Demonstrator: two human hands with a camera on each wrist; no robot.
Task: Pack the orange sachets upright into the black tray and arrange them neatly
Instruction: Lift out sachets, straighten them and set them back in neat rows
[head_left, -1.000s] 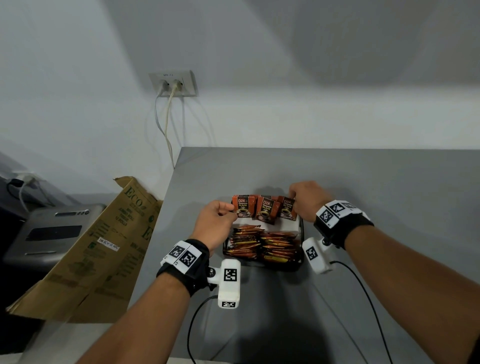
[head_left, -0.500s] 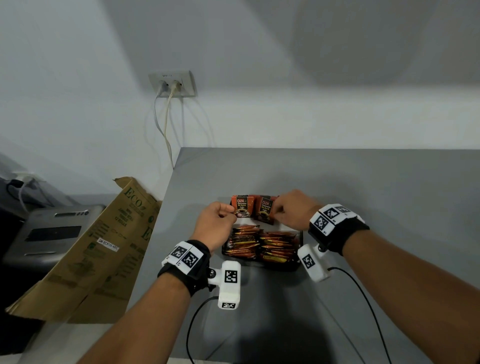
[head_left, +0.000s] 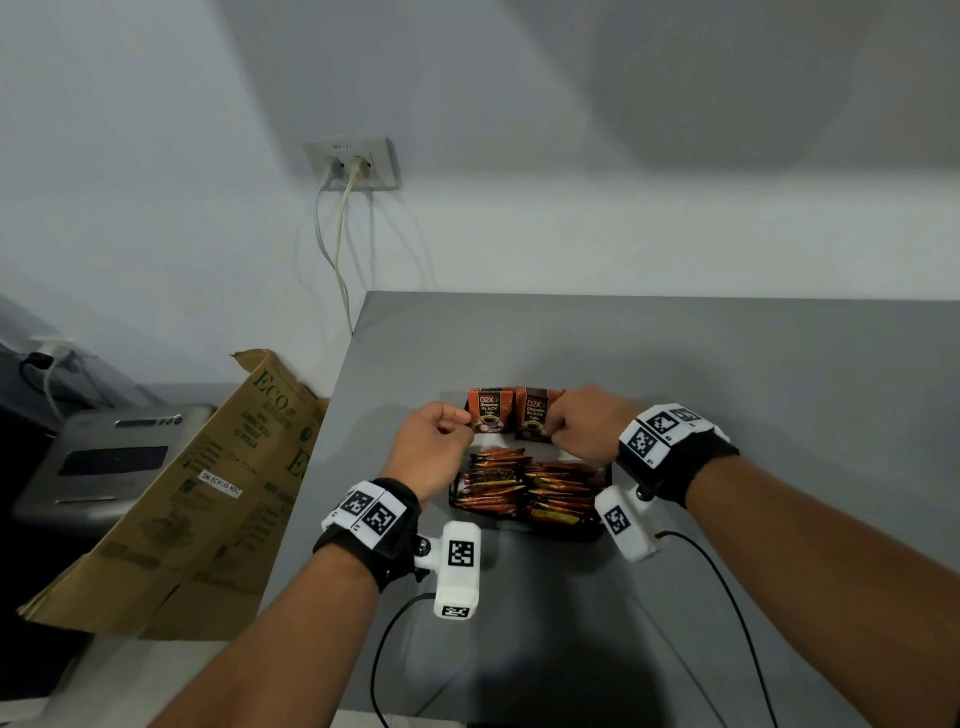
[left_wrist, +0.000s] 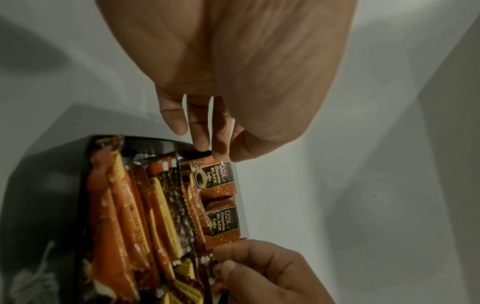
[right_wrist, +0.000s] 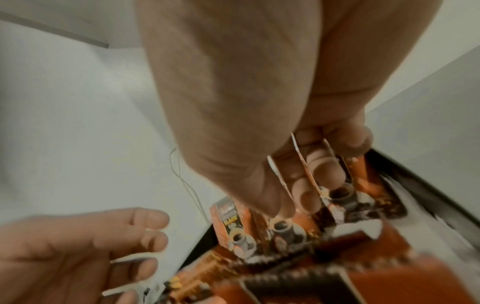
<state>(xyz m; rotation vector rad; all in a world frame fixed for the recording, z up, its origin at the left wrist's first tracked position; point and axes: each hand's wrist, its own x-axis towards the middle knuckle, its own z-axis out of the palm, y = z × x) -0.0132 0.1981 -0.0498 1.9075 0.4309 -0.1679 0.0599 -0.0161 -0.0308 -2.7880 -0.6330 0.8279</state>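
A black tray (head_left: 453, 493) sits on the grey table, filled with orange sachets (head_left: 524, 488) packed in two rows. Along its far edge more orange sachets (head_left: 488, 410) stand upright. My left hand (head_left: 465, 428) is curled at the left end of this row. Its thumb and forefinger (left_wrist: 221, 148) pinch the leftmost sachet (left_wrist: 221, 179) at its corner. My right hand (head_left: 553, 431) grips the right end of the row. In the right wrist view its fingers (right_wrist: 309, 197) are curled between the upright sachets (right_wrist: 285, 228), hiding the rightmost ones. The tray rim (right_wrist: 415, 185) runs beside them.
The table's left edge is close to the tray. Beyond it leans a brown cardboard sheet (head_left: 182, 493) against a grey appliance (head_left: 114, 457). A wall socket (head_left: 353, 166) with hanging cables is behind. Black wrist-camera cables (head_left: 727, 597) trail across the near table.
My right hand has slid left along the upright row, pushing those sachets together and now covering the third one. My left hand has stayed at the leftmost sachet.
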